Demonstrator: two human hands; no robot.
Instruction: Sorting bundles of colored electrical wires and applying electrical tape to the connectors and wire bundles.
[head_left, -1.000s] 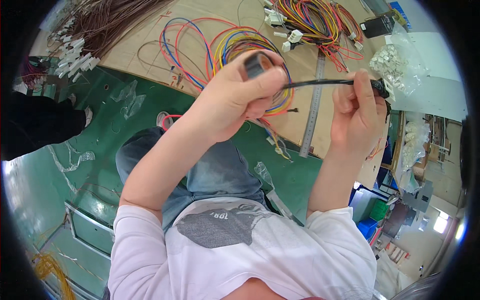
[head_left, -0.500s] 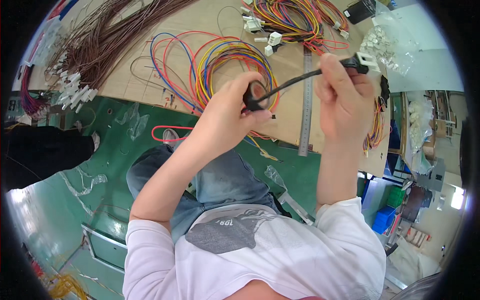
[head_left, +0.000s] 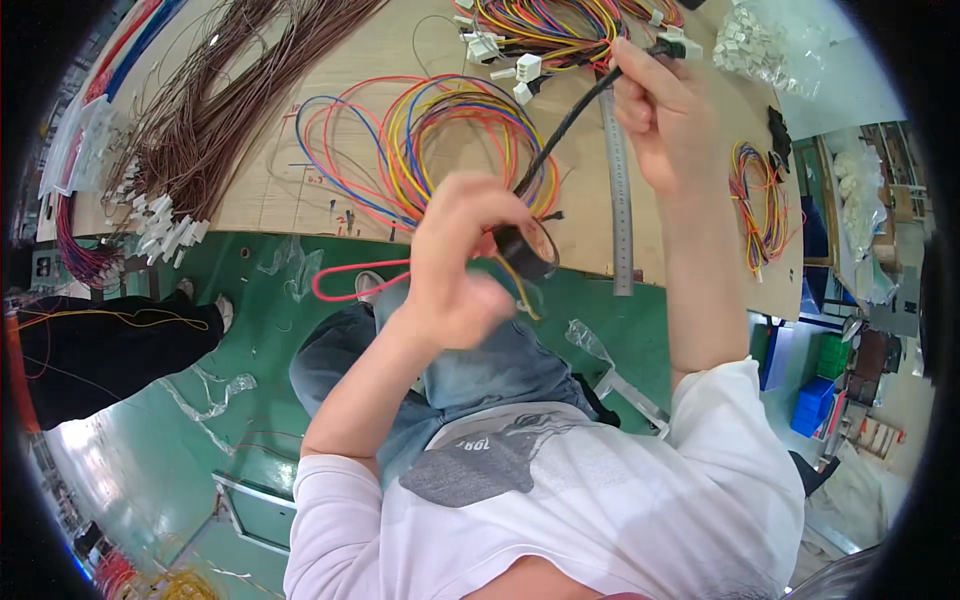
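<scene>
The left hand (head_left: 455,270) grips a black tape roll (head_left: 525,250) at the low end of a black cable (head_left: 570,120). The cable slants up to the right hand (head_left: 665,110), closed on its upper end

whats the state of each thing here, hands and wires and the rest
left hand: closed on the black tape roll
right hand: gripping the black-wrapped wire bundle, held taut above the board
coloured wire coil: looped, lying flat on the wooden board
metal ruler: flat on board
brown wires: spread out loose
</scene>
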